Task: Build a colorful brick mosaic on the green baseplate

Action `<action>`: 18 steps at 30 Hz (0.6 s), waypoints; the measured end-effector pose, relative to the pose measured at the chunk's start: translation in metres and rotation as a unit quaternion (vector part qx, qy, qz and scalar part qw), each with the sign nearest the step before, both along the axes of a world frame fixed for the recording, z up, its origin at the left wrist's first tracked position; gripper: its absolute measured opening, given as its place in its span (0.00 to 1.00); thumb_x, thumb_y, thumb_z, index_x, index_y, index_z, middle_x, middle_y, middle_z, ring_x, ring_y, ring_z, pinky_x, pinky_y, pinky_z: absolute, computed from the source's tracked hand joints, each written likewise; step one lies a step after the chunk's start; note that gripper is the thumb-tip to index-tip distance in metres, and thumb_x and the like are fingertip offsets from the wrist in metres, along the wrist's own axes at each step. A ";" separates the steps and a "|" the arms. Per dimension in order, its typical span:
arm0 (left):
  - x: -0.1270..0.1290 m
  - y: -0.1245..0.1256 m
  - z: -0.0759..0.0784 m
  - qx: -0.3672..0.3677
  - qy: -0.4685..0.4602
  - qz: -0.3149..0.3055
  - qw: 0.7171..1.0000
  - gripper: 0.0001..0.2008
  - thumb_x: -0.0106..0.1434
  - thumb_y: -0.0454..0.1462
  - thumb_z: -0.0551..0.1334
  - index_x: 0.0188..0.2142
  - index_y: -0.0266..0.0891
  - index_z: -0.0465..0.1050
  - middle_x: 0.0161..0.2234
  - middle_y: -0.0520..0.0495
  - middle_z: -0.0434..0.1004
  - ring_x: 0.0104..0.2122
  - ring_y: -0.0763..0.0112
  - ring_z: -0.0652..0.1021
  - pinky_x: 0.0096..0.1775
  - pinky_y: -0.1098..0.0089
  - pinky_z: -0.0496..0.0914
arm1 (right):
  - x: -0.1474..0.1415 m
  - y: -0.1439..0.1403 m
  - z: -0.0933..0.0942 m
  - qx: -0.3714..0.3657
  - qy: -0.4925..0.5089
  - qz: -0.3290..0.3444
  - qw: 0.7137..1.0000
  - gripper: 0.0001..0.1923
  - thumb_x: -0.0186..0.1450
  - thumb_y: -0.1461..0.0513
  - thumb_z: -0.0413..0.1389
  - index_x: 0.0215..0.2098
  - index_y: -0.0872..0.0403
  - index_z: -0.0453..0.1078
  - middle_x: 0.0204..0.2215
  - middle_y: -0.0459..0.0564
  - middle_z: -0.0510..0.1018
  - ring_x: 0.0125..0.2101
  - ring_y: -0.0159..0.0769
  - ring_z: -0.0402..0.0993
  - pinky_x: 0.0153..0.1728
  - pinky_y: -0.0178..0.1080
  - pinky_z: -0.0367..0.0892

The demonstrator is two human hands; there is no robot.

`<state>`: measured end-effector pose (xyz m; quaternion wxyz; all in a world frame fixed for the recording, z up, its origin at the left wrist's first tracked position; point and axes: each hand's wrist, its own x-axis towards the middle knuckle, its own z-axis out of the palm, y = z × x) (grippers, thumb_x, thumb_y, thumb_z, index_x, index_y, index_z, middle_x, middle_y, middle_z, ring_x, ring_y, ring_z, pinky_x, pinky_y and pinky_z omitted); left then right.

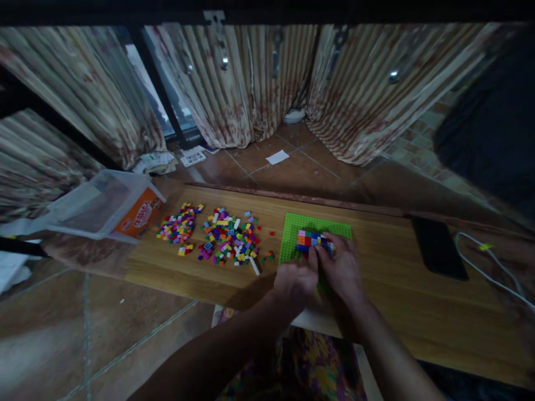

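Observation:
A green baseplate (292, 234) lies on a low wooden table (388, 278). On it sits a small block of joined bricks (308, 239) in pink, blue, red and white. My right hand (340, 267) covers the plate's near right part, fingertips on the block. My left hand (295, 281) rests at the plate's near edge, fingers curled beside the right hand. Whether either hand pinches a loose brick is hidden. Two heaps of small loose bricks (228, 242) lie left of the plate.
A clear plastic tub (98, 203) with an orange label lies tipped at the table's left end. A black phone (438, 248) and a white cable (493, 267) lie at the right. Curtains (251, 83) hang behind; papers (278, 157) are on the tiled floor.

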<state>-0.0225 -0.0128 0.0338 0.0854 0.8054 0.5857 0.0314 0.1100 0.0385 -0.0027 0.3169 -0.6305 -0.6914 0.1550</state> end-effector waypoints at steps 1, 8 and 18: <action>-0.002 -0.002 -0.001 0.002 -0.012 0.006 1.000 0.25 0.66 0.30 0.51 0.63 0.28 0.59 0.32 0.41 0.78 0.30 0.64 0.80 0.28 0.70 0.72 | 0.002 0.000 0.000 0.002 -0.003 0.008 1.000 0.22 0.66 0.50 0.50 0.50 0.54 0.71 0.46 0.59 0.73 0.48 0.48 0.69 0.49 0.51 0.66; -0.045 -0.044 -0.004 0.015 -0.113 0.047 0.992 0.23 0.66 0.32 0.53 0.60 0.34 0.60 0.37 0.43 0.80 0.33 0.63 0.80 0.32 0.67 0.73 | -0.014 -0.021 0.021 0.117 -0.039 0.027 0.992 0.19 0.68 0.52 0.50 0.47 0.56 0.73 0.47 0.60 0.74 0.49 0.49 0.68 0.52 0.52 0.64; -0.118 -0.092 -0.015 -0.012 -0.244 0.228 0.943 0.07 0.68 0.35 0.53 0.43 0.42 0.68 0.37 0.47 0.79 0.37 0.68 0.80 0.37 0.72 0.71 | -0.112 -0.065 0.015 -0.011 -0.054 0.210 0.976 0.08 0.66 0.59 0.55 0.39 0.53 0.73 0.33 0.51 0.77 0.37 0.42 0.72 0.40 0.42 0.65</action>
